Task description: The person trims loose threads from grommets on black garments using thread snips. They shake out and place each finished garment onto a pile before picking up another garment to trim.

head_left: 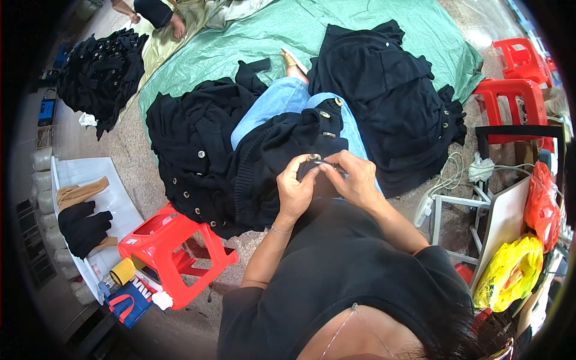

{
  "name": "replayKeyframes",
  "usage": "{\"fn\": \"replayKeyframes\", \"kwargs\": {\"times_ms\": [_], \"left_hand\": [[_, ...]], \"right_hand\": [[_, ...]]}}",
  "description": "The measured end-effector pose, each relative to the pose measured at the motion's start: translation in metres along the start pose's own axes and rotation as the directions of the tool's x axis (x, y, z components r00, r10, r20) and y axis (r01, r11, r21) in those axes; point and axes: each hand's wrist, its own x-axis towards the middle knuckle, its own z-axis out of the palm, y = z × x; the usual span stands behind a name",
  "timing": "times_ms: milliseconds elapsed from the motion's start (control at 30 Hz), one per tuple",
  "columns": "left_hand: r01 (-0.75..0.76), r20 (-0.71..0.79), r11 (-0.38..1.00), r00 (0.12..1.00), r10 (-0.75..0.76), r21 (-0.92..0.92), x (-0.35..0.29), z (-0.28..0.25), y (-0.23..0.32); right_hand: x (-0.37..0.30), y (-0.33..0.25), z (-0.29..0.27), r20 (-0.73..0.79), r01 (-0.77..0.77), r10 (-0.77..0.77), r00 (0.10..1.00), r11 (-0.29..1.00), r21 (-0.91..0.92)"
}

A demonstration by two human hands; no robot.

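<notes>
Pinching ribbed black knitwear (282, 139) near a round button (314, 157), left hand (296, 189) sits beside right hand (357, 177), closed, its contents unclear

A black top (360, 276), blue jeans (273, 105), necklace (354, 306) and bracelet (280, 230) are worn.

At your left hand (295, 189), the ribbed knit garment (282, 141) is black with pale-ringed buttons (324, 114); beyond it, your jeans (267, 111) show light blue, the tarpaulin (240, 48) green; leftward, the plastic stool (161, 239) is red.

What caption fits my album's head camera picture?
Left hand and right hand close together on a black sweater over blue jeans.
</notes>
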Motion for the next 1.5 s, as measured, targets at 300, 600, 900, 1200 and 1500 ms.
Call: {"fn": "replayKeyframes", "kwargs": {"times_ms": [300, 600, 900, 1200, 1500], "left_hand": [[-0.061, -0.015, 0.998, 0.998, 0.061, -0.005, 0.004, 0.003, 0.001], [0.004, 0.013, 0.998, 1.000, -0.003, -0.059, 0.000, 0.002, -0.001], [-0.008, 0.027, 0.999, 1.000, 0.009, -0.033, -0.001, 0.006, -0.002], [-0.519, 0.713, 0.837, 0.520, 0.470, -0.173, -0.022, 0.099, 0.012], [-0.550, 0.483, 0.829, 0.757, 0.440, 0.107, -0.004, 0.059, 0.004]], "right_hand": [[-0.016, 0.014, 0.018, 0.117, -0.389, 0.403, 0.908, 0.704, 0.594], [-0.013, 0.014, 0.009, -0.017, -0.154, 0.161, 0.987, 0.968, 0.197], [-0.018, 0.017, 0.013, 0.114, -0.368, 0.435, 0.893, 0.562, 0.740], [0.028, 0.023, -0.117, -0.360, 0.066, 0.442, 0.822, 0.554, 0.830], [0.042, 0.076, -0.074, -0.079, -0.244, 0.253, 0.964, 0.964, 0.105]]}}
